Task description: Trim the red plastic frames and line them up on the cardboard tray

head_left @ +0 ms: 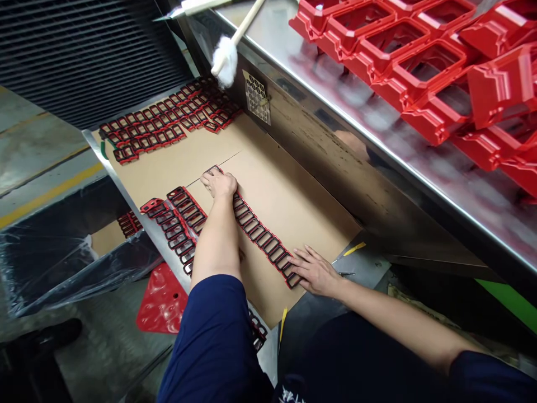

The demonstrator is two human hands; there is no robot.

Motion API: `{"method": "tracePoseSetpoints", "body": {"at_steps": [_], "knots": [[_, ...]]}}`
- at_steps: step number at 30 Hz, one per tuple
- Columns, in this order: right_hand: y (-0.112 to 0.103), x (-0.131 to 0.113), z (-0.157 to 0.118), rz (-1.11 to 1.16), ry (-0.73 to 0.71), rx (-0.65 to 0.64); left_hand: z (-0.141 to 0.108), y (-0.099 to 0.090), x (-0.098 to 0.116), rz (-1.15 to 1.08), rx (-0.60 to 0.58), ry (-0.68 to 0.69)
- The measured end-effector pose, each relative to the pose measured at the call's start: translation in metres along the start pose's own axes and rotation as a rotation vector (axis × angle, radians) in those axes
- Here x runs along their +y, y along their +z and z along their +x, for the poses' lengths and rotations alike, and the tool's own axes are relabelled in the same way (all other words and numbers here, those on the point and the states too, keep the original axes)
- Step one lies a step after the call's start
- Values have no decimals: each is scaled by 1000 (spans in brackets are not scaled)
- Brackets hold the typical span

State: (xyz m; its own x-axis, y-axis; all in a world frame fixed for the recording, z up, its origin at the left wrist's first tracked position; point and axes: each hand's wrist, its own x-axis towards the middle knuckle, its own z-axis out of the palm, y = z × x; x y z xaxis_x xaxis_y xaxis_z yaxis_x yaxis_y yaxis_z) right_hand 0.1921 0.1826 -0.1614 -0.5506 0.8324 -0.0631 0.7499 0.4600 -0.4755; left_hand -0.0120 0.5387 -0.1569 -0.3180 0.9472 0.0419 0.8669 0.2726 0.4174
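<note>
A long row of small red-and-black rectangular frames (264,239) lies side by side across the brown cardboard sheet (272,179). At the row's far end, my left hand (221,183) has its fingers bent over the last frames, partly hiding them. My right hand (314,271) rests on the near end with its fingers spread and stretched out. To the left of my left forearm, more rows of the same frames (176,226) lie on the cardboard, partly covered by the arm.
Several rows of frames (155,120) lie at the far end. Yellow-handled tools (354,249) lie near the right corner. A cotton-tipped stick (226,56) overhangs from the raised metal bench (289,53), which carries red plastic housings (419,61). A plastic-lined bin (75,240) and red stool (161,302) stand left.
</note>
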Motion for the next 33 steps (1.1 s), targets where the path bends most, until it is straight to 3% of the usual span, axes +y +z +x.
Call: {"method": "tracePoseSetpoints", "body": {"at_steps": [4,7,12,15,17,20,25,33], "knots": [[-4,-3,-2,8,-17,20,-4,-10,3,23,13,5],[-17,-11,-14,25,12,131,-7,-25,-4,42,30,49],[-35,-17,-66,-9,112,352,-4,-59,-56,86,36,208],[-31,-20,-95,-63,185,390,0,-67,-92,147,-68,188],[-25,-23,-105,-84,206,392,0,-64,-105,156,-127,143],[-19,-29,-106,-90,202,404,-1,-53,-104,139,-144,122],[-16,-34,-102,-80,189,426,-5,-41,-84,101,-106,100],[-16,-34,-106,-92,243,401,1,-55,-91,86,19,29]]}}
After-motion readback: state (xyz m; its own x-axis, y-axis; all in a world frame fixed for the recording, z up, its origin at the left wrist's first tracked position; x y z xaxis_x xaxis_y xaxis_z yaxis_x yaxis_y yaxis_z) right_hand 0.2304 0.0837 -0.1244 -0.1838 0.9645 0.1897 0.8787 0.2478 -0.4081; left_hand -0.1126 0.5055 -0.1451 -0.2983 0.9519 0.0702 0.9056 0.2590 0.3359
